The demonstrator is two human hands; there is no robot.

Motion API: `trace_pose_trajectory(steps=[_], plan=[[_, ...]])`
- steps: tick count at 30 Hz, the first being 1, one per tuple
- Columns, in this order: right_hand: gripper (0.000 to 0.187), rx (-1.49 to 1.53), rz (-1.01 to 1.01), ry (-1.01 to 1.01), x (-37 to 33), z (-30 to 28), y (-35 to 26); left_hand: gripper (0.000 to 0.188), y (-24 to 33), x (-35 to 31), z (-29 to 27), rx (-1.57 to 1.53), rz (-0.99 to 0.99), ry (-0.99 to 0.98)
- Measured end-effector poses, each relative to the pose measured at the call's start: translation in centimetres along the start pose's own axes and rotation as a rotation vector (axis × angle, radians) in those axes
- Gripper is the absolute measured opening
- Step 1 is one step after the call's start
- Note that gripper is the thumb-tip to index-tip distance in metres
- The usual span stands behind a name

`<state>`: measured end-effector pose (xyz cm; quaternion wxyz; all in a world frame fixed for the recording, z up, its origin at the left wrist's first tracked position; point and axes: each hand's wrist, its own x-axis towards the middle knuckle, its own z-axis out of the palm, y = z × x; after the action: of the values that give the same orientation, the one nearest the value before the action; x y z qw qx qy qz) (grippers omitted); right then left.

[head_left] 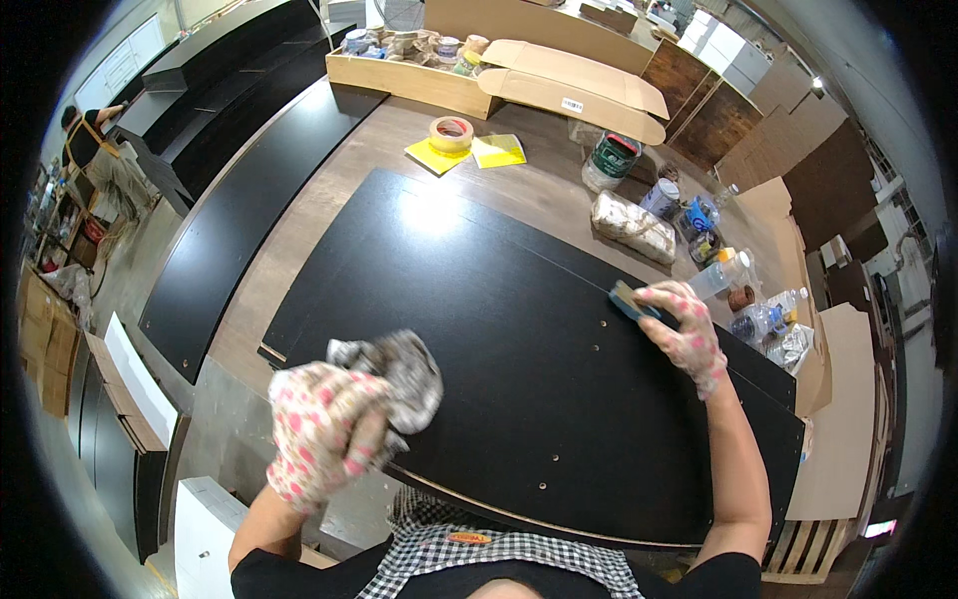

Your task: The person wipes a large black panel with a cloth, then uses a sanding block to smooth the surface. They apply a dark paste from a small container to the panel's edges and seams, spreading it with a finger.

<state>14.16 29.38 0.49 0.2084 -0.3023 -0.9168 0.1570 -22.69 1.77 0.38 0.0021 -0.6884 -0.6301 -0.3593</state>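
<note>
A large black panel (489, 329) with several small drilled holes lies flat on the work table in front of me. My left hand (321, 431), in a white glove with pink dots, is closed on a crumpled grey rag (411, 381) over the panel's left side; the rag is a little blurred. Toward the panel's right far edge, my right hand (689, 331) wears a matching glove. Its thumb and fingers pinch a small flat blue and tan block (629, 302), perhaps a sanding pad, at the panel's surface.
Beyond the panel, a tape roll (451, 135) rests on yellow sheets. A wooden tray (419, 82) holds jars. Bottles (720, 275), a jar (611, 160) and a wrapped bundle (634, 228) line the right. Another black board (264, 215) lies left; a person (95, 150) stands farther off.
</note>
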Motion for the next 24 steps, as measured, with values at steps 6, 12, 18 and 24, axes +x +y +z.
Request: trace_pose_trajectory(steps=[6,12,18,24], plan=[[0.034,0.042,-0.199,-0.028,13.1,7.5,-5.2,0.014,-2.1,0.7,0.1,0.078,-0.042,0.05],[0.032,0.254,-0.184,-0.14,24.5,14.8,-10.2,0.014,-1.8,0.6,-0.1,0.067,-0.125,0.009],[0.029,0.09,-0.436,-0.056,18.0,10.0,-5.5,0.014,-2.0,0.3,0.2,0.073,-0.112,0.044],[0.036,0.072,0.159,-0.227,-3.5,-6.4,2.7,0.01,-1.9,1.6,-0.7,-0.01,-0.143,-0.05]])
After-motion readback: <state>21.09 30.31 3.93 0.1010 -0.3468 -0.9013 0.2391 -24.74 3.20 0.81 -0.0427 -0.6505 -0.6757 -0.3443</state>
